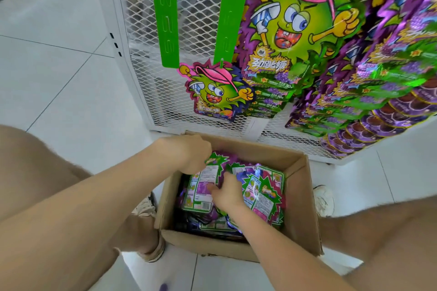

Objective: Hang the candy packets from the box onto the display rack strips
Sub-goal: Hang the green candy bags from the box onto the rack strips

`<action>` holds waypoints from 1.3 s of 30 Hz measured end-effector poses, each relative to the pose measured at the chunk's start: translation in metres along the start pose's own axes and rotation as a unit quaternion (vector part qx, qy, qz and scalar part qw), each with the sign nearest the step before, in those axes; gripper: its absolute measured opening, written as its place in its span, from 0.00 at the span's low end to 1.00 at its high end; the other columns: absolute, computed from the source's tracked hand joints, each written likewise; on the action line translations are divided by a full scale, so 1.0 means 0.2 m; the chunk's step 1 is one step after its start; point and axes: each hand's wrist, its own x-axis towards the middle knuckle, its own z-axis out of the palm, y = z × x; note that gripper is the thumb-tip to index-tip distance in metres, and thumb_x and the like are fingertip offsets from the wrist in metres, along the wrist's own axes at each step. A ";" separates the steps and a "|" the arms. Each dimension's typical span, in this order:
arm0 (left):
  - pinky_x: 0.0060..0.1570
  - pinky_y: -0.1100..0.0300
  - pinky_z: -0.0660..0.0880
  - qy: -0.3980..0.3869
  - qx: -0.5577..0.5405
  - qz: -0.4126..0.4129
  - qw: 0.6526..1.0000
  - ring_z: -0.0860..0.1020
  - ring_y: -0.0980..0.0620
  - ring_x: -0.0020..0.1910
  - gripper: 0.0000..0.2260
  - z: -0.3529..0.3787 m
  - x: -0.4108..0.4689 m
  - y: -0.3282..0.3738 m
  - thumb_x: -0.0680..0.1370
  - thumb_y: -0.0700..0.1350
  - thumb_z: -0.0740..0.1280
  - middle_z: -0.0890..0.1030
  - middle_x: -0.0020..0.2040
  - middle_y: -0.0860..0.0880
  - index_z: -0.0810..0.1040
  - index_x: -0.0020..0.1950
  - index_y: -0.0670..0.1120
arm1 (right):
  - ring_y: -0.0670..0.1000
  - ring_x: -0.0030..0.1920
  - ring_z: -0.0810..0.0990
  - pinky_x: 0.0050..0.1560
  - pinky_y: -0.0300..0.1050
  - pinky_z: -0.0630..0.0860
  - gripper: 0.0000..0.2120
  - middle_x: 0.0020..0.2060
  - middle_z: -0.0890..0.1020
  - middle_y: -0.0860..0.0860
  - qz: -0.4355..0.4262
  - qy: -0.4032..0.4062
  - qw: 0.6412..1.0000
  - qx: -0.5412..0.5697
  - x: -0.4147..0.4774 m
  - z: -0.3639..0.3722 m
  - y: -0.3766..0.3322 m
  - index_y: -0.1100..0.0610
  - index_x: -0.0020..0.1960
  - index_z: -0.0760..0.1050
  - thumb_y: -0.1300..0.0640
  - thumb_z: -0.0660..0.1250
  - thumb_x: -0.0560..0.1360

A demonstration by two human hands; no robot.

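An open cardboard box [300, 198] on the floor holds several green and purple candy packets lying back side up. My left hand [191, 151] reaches into the box's far left corner and pinches the top edge of one packet [203, 186]. My right hand [228, 192] rests on the pile with its fingers touching that same packet. Two green display strips hang in front of the white mesh rack: the left strip [165, 12] is bare, and the right strip [233, 9] carries one packet [216, 92] at its lower end. Filled strips of packets [295, 30] hang further right.
The white mesh rack [146, 78] stands directly behind the box. My knees frame the box on both sides, and my shoes [324, 199] sit beside it on the white tiled floor [59, 66].
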 end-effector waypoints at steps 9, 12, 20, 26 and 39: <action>0.55 0.43 0.83 0.108 -0.562 -0.112 0.812 0.81 0.38 0.56 0.36 -0.15 -0.10 0.18 0.81 0.67 0.64 0.75 0.65 0.42 0.67 0.75 0.39 | 0.58 0.44 0.84 0.36 0.47 0.73 0.26 0.53 0.81 0.53 -0.374 0.104 0.874 -0.292 -0.31 -0.38 -0.16 0.58 0.71 0.67 0.58 0.69 0.75; 0.41 0.46 0.86 0.169 -0.585 -0.121 0.784 0.82 0.42 0.46 0.15 -0.19 -0.10 0.18 0.80 0.46 0.73 0.81 0.53 0.39 0.75 0.60 0.37 | 0.53 0.38 0.84 0.28 0.45 0.74 0.34 0.49 0.83 0.51 -0.437 0.136 0.815 -0.356 -0.42 -0.45 -0.21 0.58 0.73 0.68 0.55 0.73 0.68; 0.36 0.57 0.66 0.289 -0.437 0.002 0.851 0.70 0.50 0.32 0.14 -0.42 -0.29 0.23 0.78 0.42 0.70 0.72 0.34 0.49 0.78 0.35 0.55 | 0.54 0.53 0.77 0.54 0.53 0.77 0.18 0.53 0.75 0.52 -0.488 0.280 0.813 -0.152 -0.46 -0.92 -0.35 0.58 0.65 0.75 0.52 0.66 0.78; 0.42 0.57 0.69 0.346 -0.436 0.082 0.827 0.74 0.51 0.38 0.05 -0.63 -0.41 0.28 0.84 0.46 0.67 0.78 0.41 0.48 0.81 0.50 0.55 | 0.49 0.47 0.75 0.51 0.52 0.74 0.13 0.47 0.78 0.49 -0.415 0.294 0.858 -0.069 -0.39 -1.26 -0.56 0.56 0.56 0.80 0.48 0.63 0.84; 0.64 0.56 0.78 0.556 -0.455 0.122 0.685 0.81 0.60 0.59 0.30 -1.33 -0.37 0.33 0.68 0.49 0.67 0.83 0.62 0.56 0.76 0.71 0.50 | 0.46 0.40 0.81 0.54 0.45 0.78 0.07 0.41 0.85 0.44 -0.439 0.421 0.793 0.013 -0.39 -1.81 -1.13 0.55 0.54 0.86 0.55 0.72 0.78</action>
